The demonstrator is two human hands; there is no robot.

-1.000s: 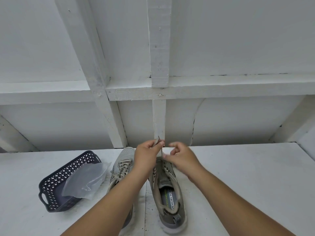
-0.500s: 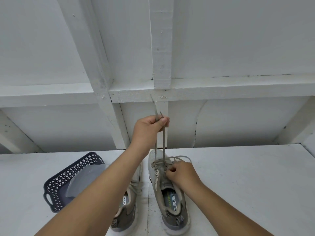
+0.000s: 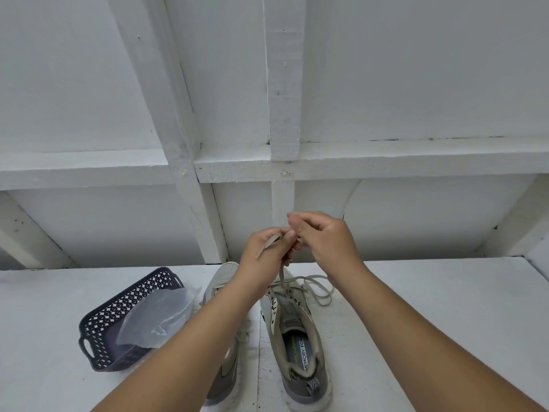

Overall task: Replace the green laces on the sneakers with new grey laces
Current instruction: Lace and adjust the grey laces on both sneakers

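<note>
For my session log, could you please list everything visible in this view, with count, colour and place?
sneakers: two, grey-beige, side by side on the surface, toes toward the wall; the left one is mostly hidden by the left forearm.
lace: one, pale grey-beige, rising from the right sneaker to the hands, slack looped beside its toe.
basket: one, dark navy, perforated, left of the sneakers.
plastic bag: one, clear, lying in the basket and over its rim.
surface: one, white, under everything.
wall: white, with beams, behind.
left hand: pinches the lace end.
right hand: fingers curled by the left hand; its hold is unclear.
</note>
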